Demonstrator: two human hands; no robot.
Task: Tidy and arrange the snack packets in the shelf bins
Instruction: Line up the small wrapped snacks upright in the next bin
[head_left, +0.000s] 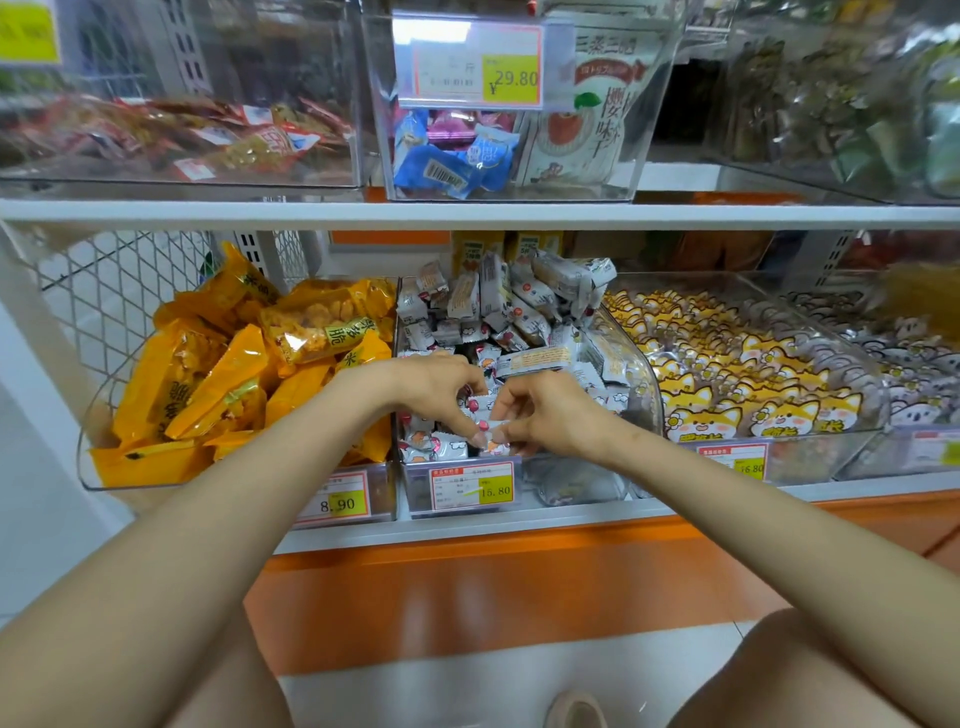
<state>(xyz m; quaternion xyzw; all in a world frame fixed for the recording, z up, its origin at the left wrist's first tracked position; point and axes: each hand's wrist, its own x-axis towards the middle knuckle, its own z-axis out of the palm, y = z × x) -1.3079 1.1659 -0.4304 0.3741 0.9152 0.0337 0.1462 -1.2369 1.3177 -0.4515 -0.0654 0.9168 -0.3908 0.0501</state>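
Shop shelf (519, 214), white, with an orange base (467, 597).
My left hand (441, 395) and right hand (543, 415) both pinch a small white, red-dotted packet (491, 431) in the middle bin (647, 379).

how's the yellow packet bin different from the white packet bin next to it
The yellow packet bin holds big orange-yellow packets; the white packet bin holds far smaller white packets. Yellow bin's tag reads 8.90, white bin's tag 15.80. The left hand and right hand pinch white packets; neither is in the yellow bin. Both bins are clear, on one shelf.
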